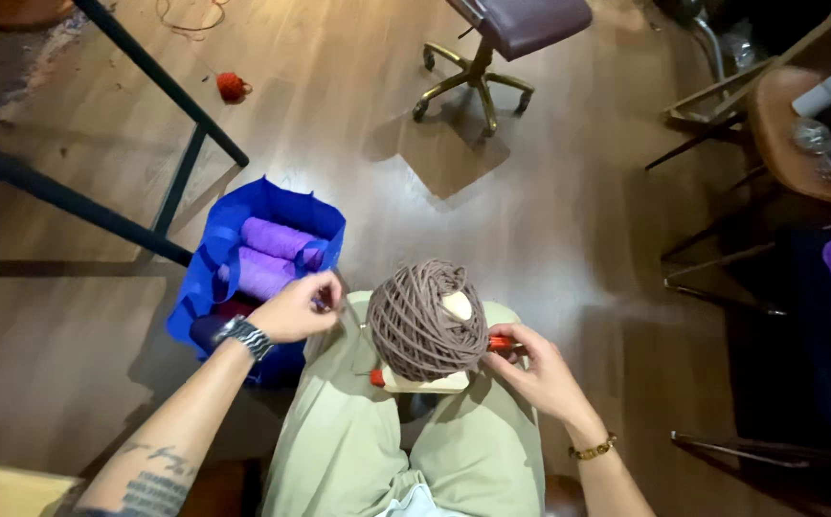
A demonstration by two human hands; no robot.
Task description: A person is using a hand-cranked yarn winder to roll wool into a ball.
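Right, with the brown yarn cake (427, 321) sitting on the wooden winder base (425, 383) on the lap, keep the left hand (293, 311) pinched on the strand for even tension while the right hand (535, 369), closed on the red crank handle (500, 343), turns steadily.

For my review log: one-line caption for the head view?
Seated person's right hand at the winder's red handle beside a brown yarn ball; left hand pinches the strand over a blue bag.

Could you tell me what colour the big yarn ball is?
The yarn ball is greyish brown, per the head view.
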